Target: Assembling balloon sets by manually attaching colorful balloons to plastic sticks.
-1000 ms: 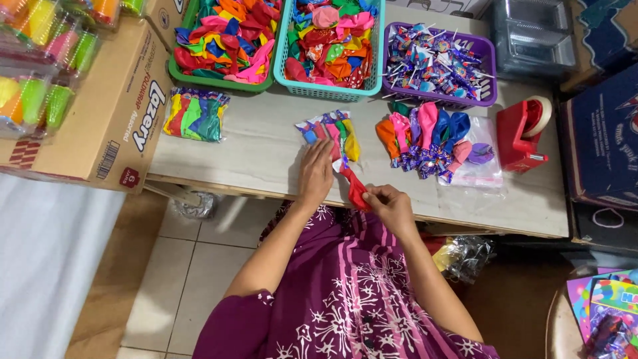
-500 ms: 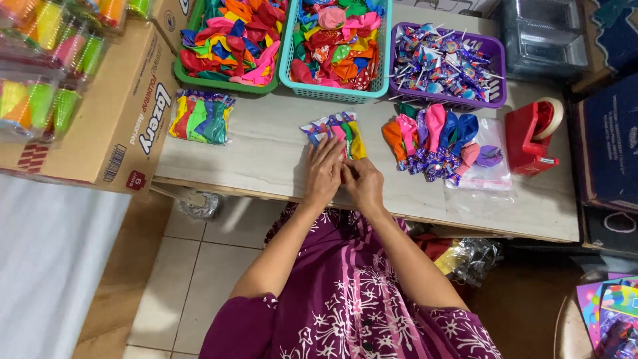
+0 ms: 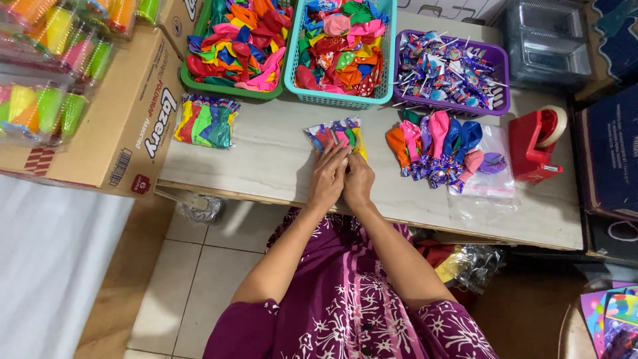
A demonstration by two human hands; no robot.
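Both hands pressed together on the balloon packet [image 3: 337, 135]: left hand [image 3: 327, 176], right hand [image 3: 359, 181], fingers clamped on its near edge. Press flat; loose balloons [image 3: 435, 143] at 3 o'clock.

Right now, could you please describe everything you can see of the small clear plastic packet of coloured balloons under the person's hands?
The small clear plastic packet of coloured balloons lies flat on the pale tabletop, just below the teal basket. Red, blue, green, yellow and pink balloons show through its glossy film. Its near end is hidden by the left hand and right hand, which press on it side by side.
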